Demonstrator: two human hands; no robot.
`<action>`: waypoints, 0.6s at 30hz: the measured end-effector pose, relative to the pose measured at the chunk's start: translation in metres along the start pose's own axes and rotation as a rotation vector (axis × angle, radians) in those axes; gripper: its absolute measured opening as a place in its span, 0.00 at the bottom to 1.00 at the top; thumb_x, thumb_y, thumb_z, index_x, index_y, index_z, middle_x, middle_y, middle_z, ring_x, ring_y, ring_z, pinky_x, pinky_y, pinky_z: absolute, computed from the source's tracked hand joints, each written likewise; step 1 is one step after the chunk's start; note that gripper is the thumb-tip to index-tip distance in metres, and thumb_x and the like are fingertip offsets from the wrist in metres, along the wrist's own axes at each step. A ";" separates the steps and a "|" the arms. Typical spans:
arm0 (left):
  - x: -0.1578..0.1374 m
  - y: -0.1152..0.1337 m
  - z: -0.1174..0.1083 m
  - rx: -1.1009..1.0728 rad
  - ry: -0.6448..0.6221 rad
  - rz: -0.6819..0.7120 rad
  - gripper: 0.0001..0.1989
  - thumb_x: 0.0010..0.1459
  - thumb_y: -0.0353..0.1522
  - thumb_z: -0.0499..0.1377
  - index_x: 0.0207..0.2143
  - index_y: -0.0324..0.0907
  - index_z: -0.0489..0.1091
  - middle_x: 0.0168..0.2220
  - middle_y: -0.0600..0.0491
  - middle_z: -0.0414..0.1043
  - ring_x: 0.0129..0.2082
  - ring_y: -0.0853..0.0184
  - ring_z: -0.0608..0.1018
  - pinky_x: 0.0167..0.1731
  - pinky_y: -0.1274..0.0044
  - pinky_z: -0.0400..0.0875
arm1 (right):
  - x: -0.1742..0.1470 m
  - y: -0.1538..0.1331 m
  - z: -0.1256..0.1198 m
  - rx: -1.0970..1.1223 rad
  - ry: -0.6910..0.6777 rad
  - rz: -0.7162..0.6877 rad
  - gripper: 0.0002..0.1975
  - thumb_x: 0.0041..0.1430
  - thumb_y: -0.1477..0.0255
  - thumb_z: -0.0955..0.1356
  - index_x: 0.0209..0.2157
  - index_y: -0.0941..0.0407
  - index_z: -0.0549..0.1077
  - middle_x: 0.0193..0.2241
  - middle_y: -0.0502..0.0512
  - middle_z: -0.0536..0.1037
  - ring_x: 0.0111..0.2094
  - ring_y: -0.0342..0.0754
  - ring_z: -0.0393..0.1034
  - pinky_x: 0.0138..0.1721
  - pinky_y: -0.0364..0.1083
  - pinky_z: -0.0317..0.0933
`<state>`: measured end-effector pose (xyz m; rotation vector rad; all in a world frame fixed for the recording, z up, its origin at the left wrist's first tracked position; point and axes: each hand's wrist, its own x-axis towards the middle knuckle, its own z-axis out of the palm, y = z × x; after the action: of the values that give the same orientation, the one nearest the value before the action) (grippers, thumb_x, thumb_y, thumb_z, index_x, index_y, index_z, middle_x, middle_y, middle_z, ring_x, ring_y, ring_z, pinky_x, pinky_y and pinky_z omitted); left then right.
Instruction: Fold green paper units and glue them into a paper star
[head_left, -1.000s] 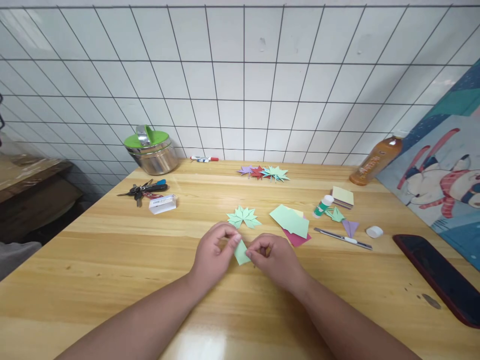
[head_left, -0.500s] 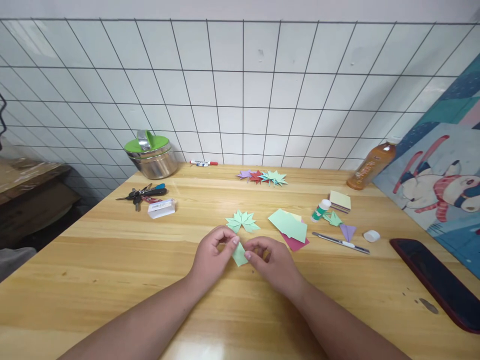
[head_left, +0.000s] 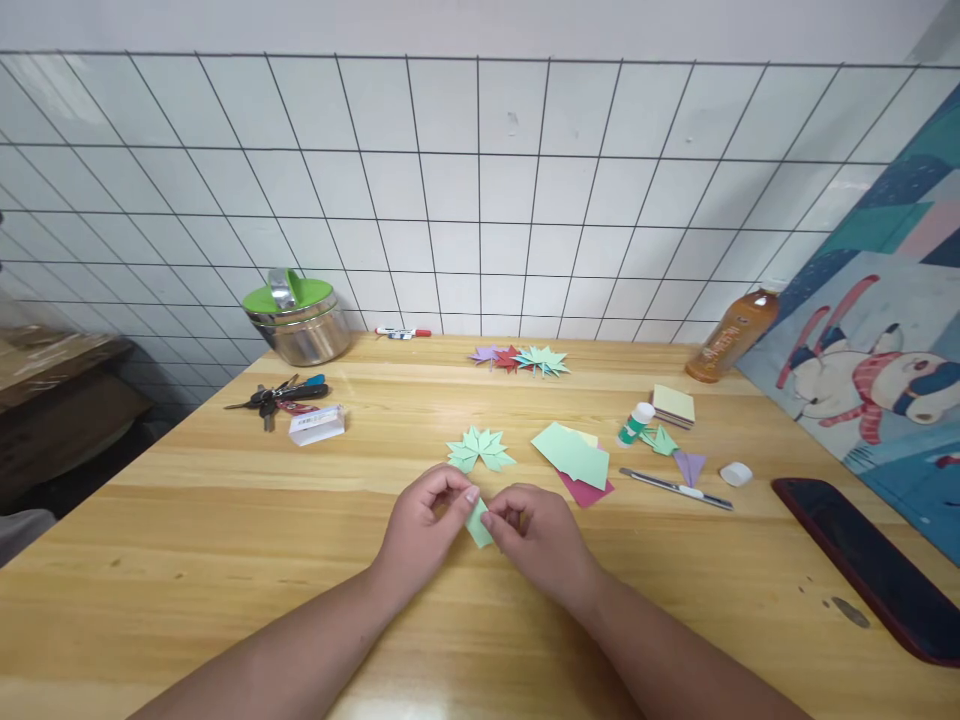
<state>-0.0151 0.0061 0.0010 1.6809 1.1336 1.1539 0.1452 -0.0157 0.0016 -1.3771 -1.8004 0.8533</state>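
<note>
A small piece of light green paper (head_left: 478,526) is pinched between my two hands above the wooden table. My left hand (head_left: 429,520) grips its upper left edge, thumb on top. On its right side, my right hand (head_left: 541,535) holds it between thumb and fingers; the curled fingertips are partly hidden. Just beyond my hands lies a fan of folded light green paper pieces (head_left: 481,450). Loose green sheets (head_left: 574,455), with yellow and dark pink paper under them, lie to the right of it.
To the right are a glue stick (head_left: 636,424), its white cap (head_left: 736,474), a utility knife (head_left: 675,488), a paper stack (head_left: 673,406), a phone (head_left: 870,570) and a bottle (head_left: 733,335). Leftward sit keys (head_left: 281,395), a small white box (head_left: 317,425) and a steel pot (head_left: 300,325). Folded paper stars (head_left: 519,360) lie near the wall.
My right thumb has moved left across the green paper, and less of the paper shows now. The whole view has shifted slightly. Both hands keep their pinch.
</note>
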 end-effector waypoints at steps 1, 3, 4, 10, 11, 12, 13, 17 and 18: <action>-0.001 0.000 0.000 -0.005 0.014 0.010 0.09 0.54 0.35 0.56 0.24 0.40 0.66 0.25 0.55 0.66 0.27 0.69 0.69 0.30 0.79 0.64 | 0.000 0.001 0.000 -0.005 0.002 0.004 0.08 0.53 0.69 0.65 0.23 0.54 0.71 0.21 0.48 0.71 0.23 0.41 0.61 0.24 0.40 0.54; -0.001 -0.001 0.000 -0.019 0.051 0.010 0.09 0.55 0.35 0.56 0.25 0.40 0.66 0.25 0.55 0.66 0.28 0.69 0.69 0.30 0.79 0.64 | 0.000 0.002 0.001 0.008 -0.004 0.013 0.08 0.54 0.69 0.64 0.23 0.54 0.71 0.21 0.48 0.71 0.23 0.41 0.62 0.24 0.40 0.54; 0.000 -0.002 -0.001 -0.030 0.067 0.001 0.09 0.55 0.35 0.56 0.25 0.40 0.66 0.25 0.55 0.66 0.27 0.69 0.69 0.30 0.79 0.64 | 0.000 0.002 0.001 0.020 -0.010 0.015 0.08 0.54 0.69 0.64 0.24 0.54 0.72 0.21 0.48 0.71 0.23 0.41 0.62 0.24 0.40 0.54; 0.002 -0.005 -0.003 -0.190 0.067 -0.110 0.10 0.53 0.39 0.58 0.30 0.40 0.67 0.27 0.55 0.66 0.29 0.69 0.69 0.30 0.79 0.65 | 0.001 0.005 0.000 0.082 0.001 0.036 0.09 0.54 0.69 0.64 0.24 0.54 0.72 0.20 0.48 0.71 0.21 0.41 0.61 0.23 0.40 0.54; 0.002 -0.005 -0.002 -0.252 0.028 -0.126 0.12 0.52 0.40 0.58 0.35 0.41 0.67 0.30 0.54 0.67 0.30 0.69 0.70 0.31 0.79 0.66 | 0.001 0.005 -0.001 0.097 0.019 0.043 0.08 0.54 0.69 0.64 0.24 0.55 0.72 0.20 0.49 0.70 0.21 0.41 0.61 0.22 0.40 0.54; 0.002 -0.004 -0.002 -0.322 -0.018 -0.143 0.16 0.51 0.40 0.59 0.39 0.42 0.66 0.32 0.53 0.68 0.32 0.68 0.71 0.32 0.78 0.66 | 0.002 0.005 -0.001 0.117 0.040 0.050 0.08 0.53 0.69 0.64 0.24 0.55 0.72 0.21 0.49 0.70 0.21 0.41 0.61 0.22 0.40 0.54; 0.002 -0.003 -0.001 -0.388 -0.074 -0.163 0.20 0.50 0.41 0.60 0.43 0.42 0.65 0.34 0.51 0.69 0.33 0.67 0.71 0.32 0.78 0.67 | 0.002 0.005 -0.002 0.140 0.062 0.057 0.08 0.53 0.69 0.65 0.24 0.55 0.71 0.21 0.49 0.70 0.21 0.42 0.61 0.22 0.40 0.55; 0.001 0.000 0.002 -0.425 -0.233 -0.264 0.17 0.48 0.39 0.62 0.39 0.39 0.68 0.29 0.52 0.69 0.30 0.69 0.71 0.28 0.79 0.66 | 0.005 0.005 -0.006 0.196 0.111 0.064 0.08 0.53 0.68 0.65 0.24 0.56 0.71 0.21 0.50 0.70 0.23 0.43 0.62 0.24 0.40 0.57; 0.001 0.000 0.003 -0.395 -0.234 -0.281 0.14 0.49 0.39 0.62 0.35 0.38 0.69 0.26 0.54 0.68 0.27 0.70 0.70 0.27 0.80 0.65 | 0.005 0.004 -0.006 0.195 0.115 0.062 0.08 0.53 0.68 0.65 0.24 0.56 0.71 0.21 0.50 0.71 0.23 0.43 0.63 0.24 0.40 0.57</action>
<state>-0.0120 0.0066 0.0003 1.2688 0.8919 0.9051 0.1516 -0.0096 0.0017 -1.3330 -1.5519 0.9367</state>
